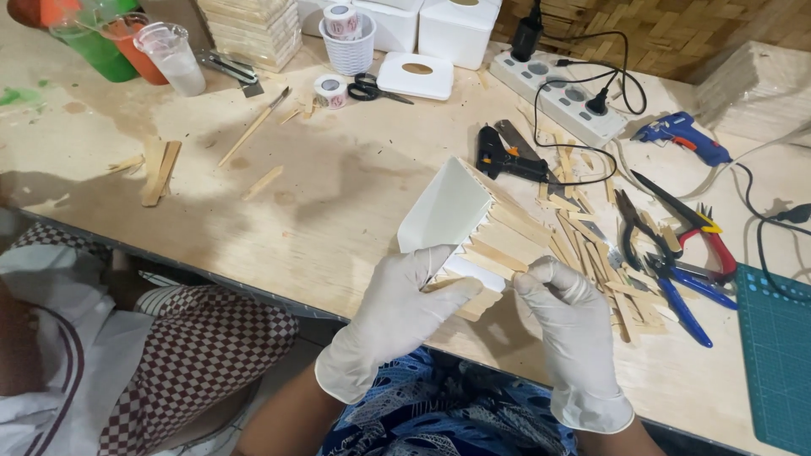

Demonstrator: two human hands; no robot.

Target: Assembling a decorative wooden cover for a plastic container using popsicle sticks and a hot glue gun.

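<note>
Two gloved hands are holding one white box (456, 221) just above the near edge of the wooden table (338, 194). The left hand (397, 317) is closing around the bottom corner of the box, with its thumb pressing on a flat wooden stick (473, 297) there. The right hand (568, 325) is pinching the other side of the box, fingers curled tight on the stick wall. Both hands are gripping from opposite sides, so it looks like the box is staying steady and tipped, with its open white inside facing left. Flat sticks are covering its right side like a little fence.

Beside the person, on the left, someone in a checked cloth (203, 355) is sitting close to the table.

Just past the right hand, a pile of loose sticks (591, 253) is lying next to blue pliers (676, 291) and red cutters (710, 241). A green cutting mat (777, 355) is sitting at the right edge. These things are crowding the right side, so there is little room to put the box down there.

Farther back, a black glue gun (507, 156) and a blue glue gun (680, 135) are resting by a white power strip (562, 97), with black cords looping across. Scissors (376, 87), tape rolls (331, 90), a white basket (349, 49) and plastic cups (173, 57) are standing at the far side.
</note>
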